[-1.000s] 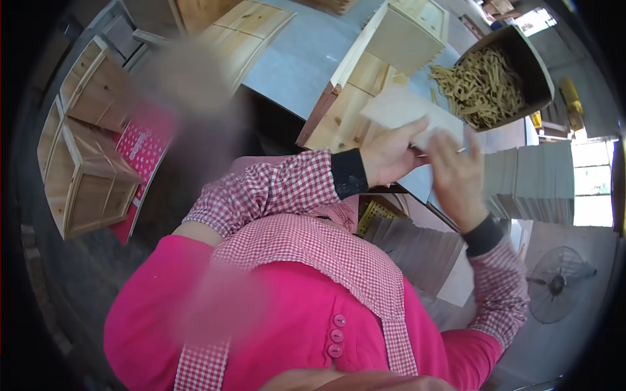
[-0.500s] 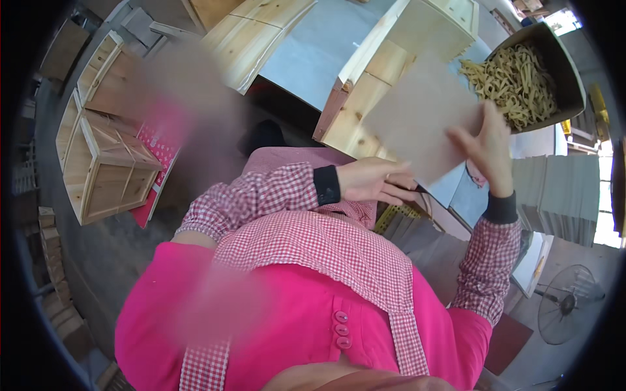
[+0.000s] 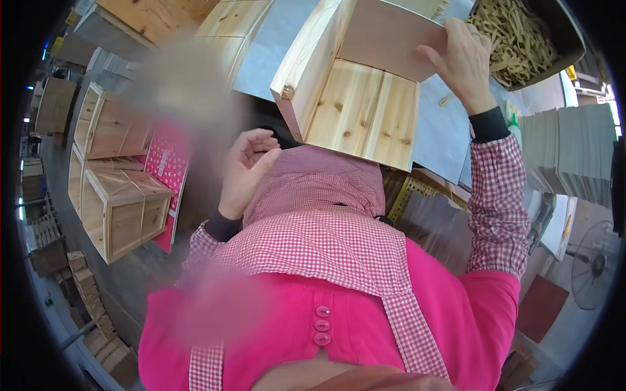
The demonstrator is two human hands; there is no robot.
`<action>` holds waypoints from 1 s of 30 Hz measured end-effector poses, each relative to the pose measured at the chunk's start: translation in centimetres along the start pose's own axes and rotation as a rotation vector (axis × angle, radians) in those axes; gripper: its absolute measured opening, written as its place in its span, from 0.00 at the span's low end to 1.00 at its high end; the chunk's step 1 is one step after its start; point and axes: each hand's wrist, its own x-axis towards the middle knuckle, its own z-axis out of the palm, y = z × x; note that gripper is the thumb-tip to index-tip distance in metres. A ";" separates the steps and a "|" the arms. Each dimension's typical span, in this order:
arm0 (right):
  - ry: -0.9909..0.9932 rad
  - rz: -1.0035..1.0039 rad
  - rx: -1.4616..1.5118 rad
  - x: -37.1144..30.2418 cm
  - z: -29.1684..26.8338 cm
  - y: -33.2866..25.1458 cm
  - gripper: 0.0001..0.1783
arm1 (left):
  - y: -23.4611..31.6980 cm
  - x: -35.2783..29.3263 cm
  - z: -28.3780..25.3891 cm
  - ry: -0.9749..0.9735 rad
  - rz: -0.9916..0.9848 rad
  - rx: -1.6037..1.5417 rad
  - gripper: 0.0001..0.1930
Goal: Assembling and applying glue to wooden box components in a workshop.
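Note:
An open pine box (image 3: 358,111) with knotty boards lies on the table edge right in front of me. Across its far side stands a thin, smooth, grey-brown board (image 3: 388,36). My right hand (image 3: 464,62) grips the right edge of this board, thumb on its near face and fingers over the edge. To the left of the box, just off its near corner, my left hand (image 3: 248,169) is raised with loosely curled fingers. Nothing shows in it, and the thumb stands apart from the fingers.
A dark bin of tan, ribbon-like strips (image 3: 512,42) stands at the far right. Stacked grey sheets (image 3: 567,150) are below it, near a fan (image 3: 593,264). More pine boxes (image 3: 130,202) stand at left by a pink patterned panel (image 3: 163,163). Two blurred patches hide parts at left.
The thin board has gone from in front of the box to its far side, with my right hand on it. My left hand has moved left, away from the board. The box appears farther left.

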 end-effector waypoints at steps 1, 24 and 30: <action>0.000 0.004 0.000 0.0 0.1 -0.1 0.23 | 0.1 0.5 0.2 0.009 0.032 0.033 0.17; -0.081 0.007 0.023 2.6 1.1 0.5 0.24 | 2.1 6.2 3.3 -0.207 0.069 0.306 0.18; -0.101 0.008 0.006 2.6 1.1 0.5 0.24 | 1.8 6.0 3.2 -0.192 0.072 0.350 0.14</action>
